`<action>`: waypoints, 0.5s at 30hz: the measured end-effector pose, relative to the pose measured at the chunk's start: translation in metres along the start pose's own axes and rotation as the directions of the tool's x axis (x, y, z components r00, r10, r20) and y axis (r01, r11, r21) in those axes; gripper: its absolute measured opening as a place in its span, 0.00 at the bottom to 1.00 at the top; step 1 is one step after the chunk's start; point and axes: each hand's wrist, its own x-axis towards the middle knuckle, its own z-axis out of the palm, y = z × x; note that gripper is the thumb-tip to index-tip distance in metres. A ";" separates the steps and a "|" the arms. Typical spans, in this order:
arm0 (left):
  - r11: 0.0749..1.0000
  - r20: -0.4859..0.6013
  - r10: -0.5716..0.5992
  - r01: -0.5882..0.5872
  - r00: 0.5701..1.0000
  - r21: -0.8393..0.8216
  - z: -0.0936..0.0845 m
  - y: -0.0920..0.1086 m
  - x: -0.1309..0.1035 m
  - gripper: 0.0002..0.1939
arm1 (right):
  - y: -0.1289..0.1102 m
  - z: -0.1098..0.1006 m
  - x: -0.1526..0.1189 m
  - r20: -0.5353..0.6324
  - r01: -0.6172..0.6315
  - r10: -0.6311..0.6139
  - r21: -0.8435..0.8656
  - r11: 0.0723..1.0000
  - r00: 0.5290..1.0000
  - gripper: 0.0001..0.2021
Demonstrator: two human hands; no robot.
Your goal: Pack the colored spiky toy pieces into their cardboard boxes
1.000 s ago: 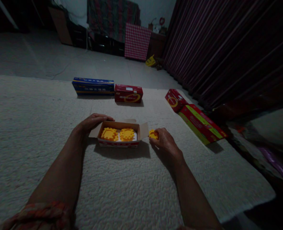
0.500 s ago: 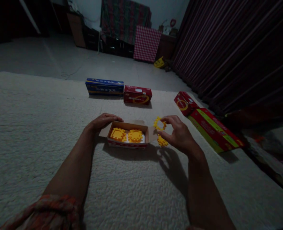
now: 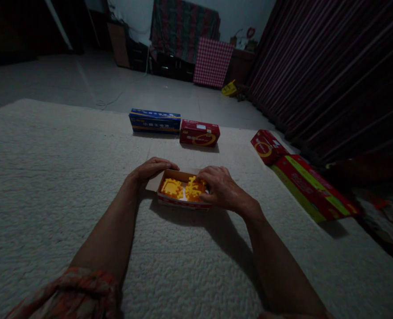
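An open cardboard box [image 3: 183, 204] with raised flaps stands on the pale quilted cover. Inside it, on the left, lies a yellow toothed piece [image 3: 172, 188]. My right hand [image 3: 221, 188] reaches over the right end of the box, its fingers closed on another yellow toothed piece [image 3: 193, 188], tilted over the right half. What lies under that piece is partly hidden. My left hand [image 3: 153, 169] rests at the back left corner of the box, fingers stretched out along its edge, holding nothing.
Beyond the box stand a blue box [image 3: 154, 122] and a red box [image 3: 199, 134] side by side. To the right are another red box [image 3: 267, 147] and a long red and green box [image 3: 312, 188]. A dark curtain [image 3: 319, 66] hangs at the right.
My right hand has moved left from beside the box to its right half, carrying a yellow piece. My left hand stays at the box corner. The view has shifted slightly.
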 end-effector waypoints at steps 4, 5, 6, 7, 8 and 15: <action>1.000 0.003 -0.009 0.009 1.000 -0.004 -0.001 -0.001 0.000 0.11 | -0.002 -0.002 0.001 0.014 -0.006 0.006 -0.005 1.000 1.000 0.16; 1.000 0.004 -0.015 0.015 1.000 -0.007 0.000 0.000 -0.001 0.10 | -0.003 -0.002 0.001 0.014 -0.009 0.009 -0.004 1.000 1.000 0.16; 1.000 0.006 -0.020 0.020 1.000 -0.011 0.000 0.000 -0.001 0.10 | -0.003 -0.002 0.000 0.017 -0.011 0.012 -0.003 1.000 1.000 0.15; 1.000 0.008 -0.026 0.026 1.000 -0.015 0.000 0.000 -0.002 0.10 | -0.004 -0.002 0.000 0.018 -0.012 0.012 -0.001 1.000 1.000 0.15; 0.999 0.010 -0.030 0.030 1.000 -0.018 0.001 0.001 -0.002 0.10 | -0.004 -0.001 0.000 0.019 -0.014 0.014 0.000 1.000 1.000 0.15; 0.999 0.005 -0.035 0.035 0.999 -0.017 0.000 -0.001 -0.002 0.10 | 0.000 -0.010 -0.007 -0.088 -0.031 0.034 0.030 0.999 0.996 0.10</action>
